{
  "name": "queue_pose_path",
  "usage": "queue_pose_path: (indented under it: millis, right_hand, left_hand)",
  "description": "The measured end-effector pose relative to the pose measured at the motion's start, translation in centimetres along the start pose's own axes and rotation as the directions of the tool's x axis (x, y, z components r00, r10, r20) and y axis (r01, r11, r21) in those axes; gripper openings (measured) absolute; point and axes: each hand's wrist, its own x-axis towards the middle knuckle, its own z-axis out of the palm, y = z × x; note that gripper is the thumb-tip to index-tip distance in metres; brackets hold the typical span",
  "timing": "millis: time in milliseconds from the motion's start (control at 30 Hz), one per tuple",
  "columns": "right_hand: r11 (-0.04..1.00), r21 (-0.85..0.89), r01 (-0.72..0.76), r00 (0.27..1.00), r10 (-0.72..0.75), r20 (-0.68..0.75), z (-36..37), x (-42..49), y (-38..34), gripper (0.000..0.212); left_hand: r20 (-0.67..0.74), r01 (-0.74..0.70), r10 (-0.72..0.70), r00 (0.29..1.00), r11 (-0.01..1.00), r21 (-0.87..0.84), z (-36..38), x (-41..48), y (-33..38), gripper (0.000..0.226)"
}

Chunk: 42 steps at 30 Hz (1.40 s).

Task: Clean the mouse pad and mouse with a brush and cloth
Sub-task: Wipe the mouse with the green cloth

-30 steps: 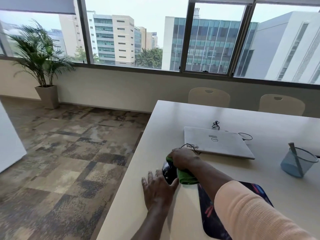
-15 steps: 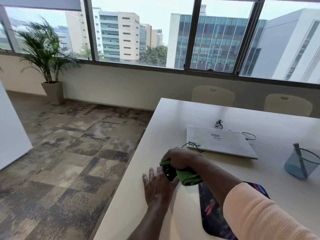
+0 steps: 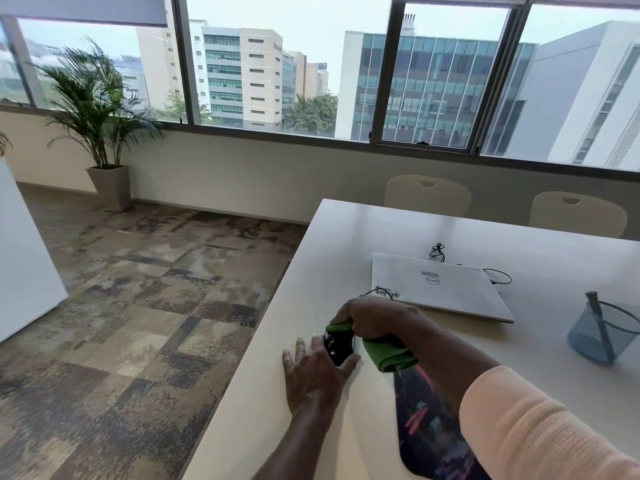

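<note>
Your right hand [image 3: 372,320] had its fingers curled around the green cloth [image 3: 386,353], pressing it onto the far end of the black mouse [image 3: 339,346]. Your left hand [image 3: 317,374] lay on the white table [image 3: 346,237], fingers straight and spread, thumb against the mouse's side. The mouse was off the mouse pad [image 3: 429,427], near the table's left edge. The pad lay at 5 o'clock from it, partly under your right forearm. A closed laptop [image 3: 436,285] lay at 1 o'clock from the mouse. A blue mesh cup [image 3: 602,336] holding a grey handle [image 3: 596,308] stood at 3 o'clock.
</note>
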Motion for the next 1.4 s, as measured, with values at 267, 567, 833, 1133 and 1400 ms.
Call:
queue_pose_path:
  millis: [267,567,833,1133,1400]
  right_hand:
    - [0.982,-0.082,-0.168,0.982,0.159,-0.107,1.0,1.7,-0.9,0.024]
    - [0.994,0.039,-0.106,0.994,0.105,0.03,-0.7,1.5,-0.2,0.036]
    - [0.995,-0.024,-0.094,0.996,0.094,0.005,-0.2,1.4,-0.5,0.029]
    - [0.995,-0.101,-0.021,0.999,0.017,-0.035,0.3,0.4,-0.5,0.038]
    - [0.98,-0.114,0.163,0.979,-0.175,-0.103,1.8,-2.1,-1.3,0.044]
  left_hand:
    - [-0.007,0.008,-0.008,1.0,0.999,0.033,-0.4,-0.2,0.2,0.079]
    - [-0.012,0.003,-0.002,1.0,0.998,0.058,-0.3,-0.2,0.3,0.081]
    - [-0.023,0.009,-0.007,1.0,0.997,0.077,-0.2,-0.1,0.4,0.081]
    - [-0.008,0.01,-0.01,1.0,0.998,0.063,-0.3,0.0,0.3,0.082]
    - [-0.001,-0.004,0.004,1.0,0.997,0.081,-0.4,0.0,0.2,0.084]
